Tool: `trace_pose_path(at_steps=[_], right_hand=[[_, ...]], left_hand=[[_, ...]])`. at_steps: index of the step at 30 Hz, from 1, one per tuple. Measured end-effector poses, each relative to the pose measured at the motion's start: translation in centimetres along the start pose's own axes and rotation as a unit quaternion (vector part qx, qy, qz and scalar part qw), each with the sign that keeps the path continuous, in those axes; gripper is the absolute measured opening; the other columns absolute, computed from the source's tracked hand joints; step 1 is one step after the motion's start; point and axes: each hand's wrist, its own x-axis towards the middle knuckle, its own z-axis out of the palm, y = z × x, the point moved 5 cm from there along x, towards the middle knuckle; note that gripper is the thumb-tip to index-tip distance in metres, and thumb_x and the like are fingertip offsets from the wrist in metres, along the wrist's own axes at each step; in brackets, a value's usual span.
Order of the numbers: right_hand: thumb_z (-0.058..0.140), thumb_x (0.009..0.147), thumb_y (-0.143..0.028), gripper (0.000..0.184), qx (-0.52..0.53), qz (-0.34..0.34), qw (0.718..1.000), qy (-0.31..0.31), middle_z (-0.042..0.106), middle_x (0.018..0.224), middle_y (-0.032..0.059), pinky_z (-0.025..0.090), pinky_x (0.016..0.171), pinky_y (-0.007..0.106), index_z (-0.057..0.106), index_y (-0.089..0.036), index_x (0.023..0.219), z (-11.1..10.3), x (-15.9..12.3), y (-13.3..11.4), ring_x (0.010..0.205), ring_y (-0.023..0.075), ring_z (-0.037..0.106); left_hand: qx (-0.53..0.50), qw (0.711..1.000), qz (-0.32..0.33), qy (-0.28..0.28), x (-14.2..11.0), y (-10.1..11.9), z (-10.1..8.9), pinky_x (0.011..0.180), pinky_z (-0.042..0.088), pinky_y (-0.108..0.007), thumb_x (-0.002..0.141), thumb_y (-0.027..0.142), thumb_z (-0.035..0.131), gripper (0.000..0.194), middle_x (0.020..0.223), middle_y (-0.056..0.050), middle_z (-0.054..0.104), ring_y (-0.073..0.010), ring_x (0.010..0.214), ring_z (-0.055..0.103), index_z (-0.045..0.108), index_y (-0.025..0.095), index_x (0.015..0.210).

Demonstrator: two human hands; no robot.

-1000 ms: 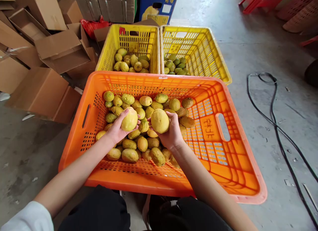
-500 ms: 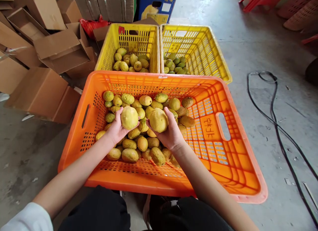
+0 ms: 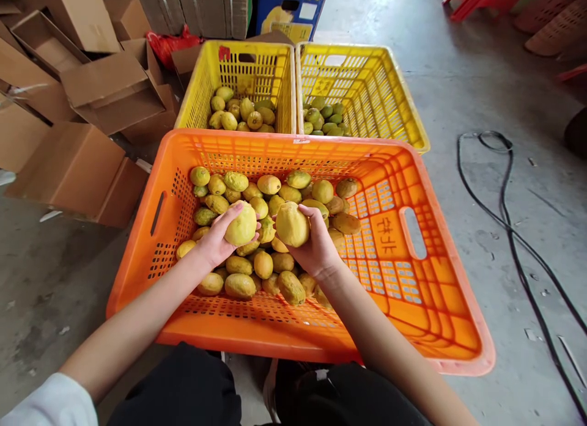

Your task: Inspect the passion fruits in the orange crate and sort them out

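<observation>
My left hand (image 3: 219, 238) is closed around a round-looking, lemon-like yellow fruit (image 3: 241, 225), its thumb lying over the top. A second yellow fruit (image 3: 292, 225) is gripped in my right hand (image 3: 316, 246), with the thumb across its upper right side. Both fruits are held apart, above the pile inside a large orange plastic crate (image 3: 293, 340). Beneath them lie many oval yellow-green fruits (image 3: 240, 286), some with wrinkled or brownish skin. My fingers partly hide the middle of the pile.
Behind the orange crate stand two yellow crates, the left one (image 3: 192, 90) with yellowish fruits and the right one (image 3: 403, 96) with greener fruits. Cardboard boxes (image 3: 68, 169) are heaped at the left. A black cable (image 3: 504, 212) lies on the floor at right, and a red stool (image 3: 481, 1) stands farther back.
Both fruits have been turned slightly in my hands. My left thumb has shifted further over the top of its fruit; the crates have stayed put.
</observation>
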Motion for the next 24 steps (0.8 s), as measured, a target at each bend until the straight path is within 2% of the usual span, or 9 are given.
trace_pose_path(at_steps=[5, 9, 11, 16, 20, 24], right_hand=[[0.059, 0.090, -0.033, 0.012, 0.043, 0.022, 0.999, 0.007, 0.072, 0.078, 0.0020, 0.067, 0.071, 0.033, 0.065, -0.023, 0.092, 0.30, -0.03, 0.17, 0.081, 0.0217, 0.075], [0.060, 0.090, -0.035, 0.016, 0.059, 0.050, 0.997, 0.000, 0.075, 0.082, 0.0048, 0.068, 0.069, 0.035, 0.066, -0.023, 0.098, 0.24, 0.06, 0.17, 0.081, 0.0242, 0.076], [0.058, 0.091, -0.035, 0.018, 0.063, 0.058, 0.996, 0.004, 0.075, 0.081, 0.0059, 0.068, 0.067, 0.036, 0.066, -0.022, 0.100, 0.23, 0.00, 0.11, 0.078, 0.0240, 0.075], [0.051, 0.093, -0.029, 0.020, 0.075, 0.076, 0.994, 0.035, 0.073, 0.076, 0.0067, 0.063, 0.058, 0.032, 0.067, -0.020, 0.098, 0.42, -0.41, 0.09, 0.069, 0.0223, 0.073], [0.049, 0.096, -0.030, 0.021, 0.054, 0.062, 0.994, 0.075, 0.073, 0.074, 0.0067, 0.056, 0.050, 0.025, 0.067, -0.020, 0.091, 0.20, -0.62, -0.10, 0.065, 0.0189, 0.070], [0.067, 0.091, -0.040, 0.019, 0.029, 0.032, 0.996, 0.079, 0.074, 0.078, 0.0040, 0.057, 0.055, 0.023, 0.066, -0.021, 0.090, -0.05, -0.64, -0.17, 0.070, 0.0171, 0.070]], left_hand=[[-0.014, 1.000, 0.016, 0.000, 0.06, 0.12, -0.10, 0.077, 0.065, -0.029, 0.089, 0.026, 0.072, 0.012, 0.091, -0.007, 0.076, -0.0187, 0.082, 0.075, 0.068, 0.016, 0.096], [-0.056, 0.996, 0.038, 0.050, 0.00, 0.49, -0.32, 0.083, 0.065, -0.030, 0.094, 0.026, 0.069, 0.010, 0.086, -0.003, 0.074, -0.0147, 0.077, 0.071, 0.068, 0.016, 0.095], [-0.066, 0.995, 0.042, 0.058, -0.04, 0.64, -0.22, 0.082, 0.065, -0.029, 0.095, 0.026, 0.067, 0.009, 0.081, -0.002, 0.073, -0.0144, 0.073, 0.071, 0.068, 0.017, 0.095], [-0.089, 0.995, -0.003, 0.046, 0.09, 0.50, 0.04, 0.072, 0.066, -0.030, 0.097, 0.036, 0.065, 0.025, 0.086, -0.008, 0.076, -0.0216, 0.080, 0.077, 0.071, 0.015, 0.110], [-0.077, 0.996, -0.029, 0.041, 0.08, 0.32, -0.09, 0.066, 0.064, -0.028, 0.101, 0.041, 0.060, 0.030, 0.091, -0.011, 0.078, -0.0215, 0.077, 0.077, 0.070, 0.016, 0.114], [-0.066, 0.997, -0.038, 0.023, -0.07, 0.19, -0.14, 0.064, 0.064, -0.029, 0.104, 0.047, 0.055, 0.036, 0.095, -0.012, 0.078, -0.0214, 0.076, 0.076, 0.070, 0.016, 0.114]])
